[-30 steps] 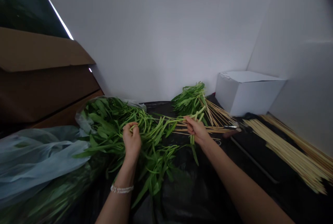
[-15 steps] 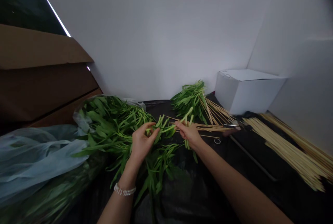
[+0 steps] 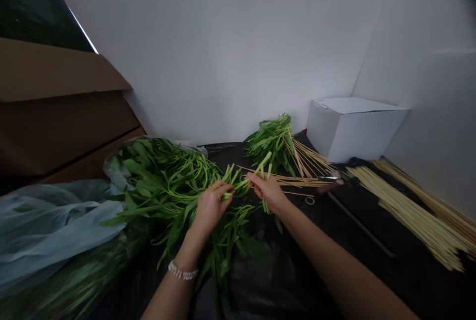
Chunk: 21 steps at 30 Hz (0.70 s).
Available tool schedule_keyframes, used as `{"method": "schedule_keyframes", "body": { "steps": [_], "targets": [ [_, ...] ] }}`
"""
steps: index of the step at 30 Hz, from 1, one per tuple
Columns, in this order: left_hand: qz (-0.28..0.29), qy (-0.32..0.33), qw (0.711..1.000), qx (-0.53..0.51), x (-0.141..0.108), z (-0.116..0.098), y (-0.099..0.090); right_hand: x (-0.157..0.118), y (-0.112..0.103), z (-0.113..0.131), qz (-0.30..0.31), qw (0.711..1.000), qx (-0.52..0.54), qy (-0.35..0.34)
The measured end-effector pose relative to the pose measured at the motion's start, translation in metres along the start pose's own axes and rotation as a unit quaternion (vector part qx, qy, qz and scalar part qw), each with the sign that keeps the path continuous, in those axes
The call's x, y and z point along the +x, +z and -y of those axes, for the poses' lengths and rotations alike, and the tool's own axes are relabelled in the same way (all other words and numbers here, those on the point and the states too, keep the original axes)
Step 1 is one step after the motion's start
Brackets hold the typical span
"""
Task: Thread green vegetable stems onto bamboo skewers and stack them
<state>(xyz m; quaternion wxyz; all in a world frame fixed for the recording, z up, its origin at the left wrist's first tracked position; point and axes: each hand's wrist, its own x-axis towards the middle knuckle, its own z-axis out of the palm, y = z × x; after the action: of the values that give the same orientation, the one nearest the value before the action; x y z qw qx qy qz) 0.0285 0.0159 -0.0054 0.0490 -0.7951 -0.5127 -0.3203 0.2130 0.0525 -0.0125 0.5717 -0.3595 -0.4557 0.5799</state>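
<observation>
My left hand [image 3: 212, 207], with a beaded bracelet at its wrist, pinches leafy water spinach stems [image 3: 238, 187] at the edge of the large pile. Closed around several thick, pale green cut stems [image 3: 265, 160] is my right hand [image 3: 272, 194]; their ends stick out above and below the fingers. One stem runs across the gap between both hands. Loose leafy sprigs [image 3: 225, 248] lie below my left hand on the black sheet. The big heap of water spinach [image 3: 148, 169] spreads out to the left, partly in a clear plastic bag.
Behind my right hand lies a bunch of greens [image 3: 269, 136] with thin wooden sticks [image 3: 307, 159]. A knife [image 3: 329, 186] and a small ring [image 3: 310, 201] lie nearby. Long pale sticks [image 3: 401, 211], a white box [image 3: 357, 127], a bluish plastic bag [image 3: 55, 231] and a cardboard box [image 3: 55, 72] stand around.
My left hand has moved a little right and forward, turning its back up and closing its fingers on the stems. My right hand keeps its grip, almost unmoved.
</observation>
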Motion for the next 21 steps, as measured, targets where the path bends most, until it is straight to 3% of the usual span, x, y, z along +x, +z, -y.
{"method": "schedule_keyframes", "body": {
  "steps": [9,14,17,21],
  "targets": [
    [-0.063,-0.040,0.996,0.056,-0.001,-0.001,0.000,-0.001,-0.001,-0.004,0.000,0.999,-0.040,-0.002],
    [-0.147,-0.103,0.984,-0.008,0.003,-0.006,0.000,-0.007,0.007,-0.004,0.006,1.000,-0.021,0.013],
    [-0.203,-0.188,0.957,-0.089,0.006,0.001,-0.006,-0.004,0.006,-0.002,-0.004,0.999,0.034,0.028],
    [-0.305,-0.297,0.881,-0.205,0.011,0.023,-0.022,0.010,-0.013,0.006,-0.083,0.990,0.109,0.026]
  ]
}}
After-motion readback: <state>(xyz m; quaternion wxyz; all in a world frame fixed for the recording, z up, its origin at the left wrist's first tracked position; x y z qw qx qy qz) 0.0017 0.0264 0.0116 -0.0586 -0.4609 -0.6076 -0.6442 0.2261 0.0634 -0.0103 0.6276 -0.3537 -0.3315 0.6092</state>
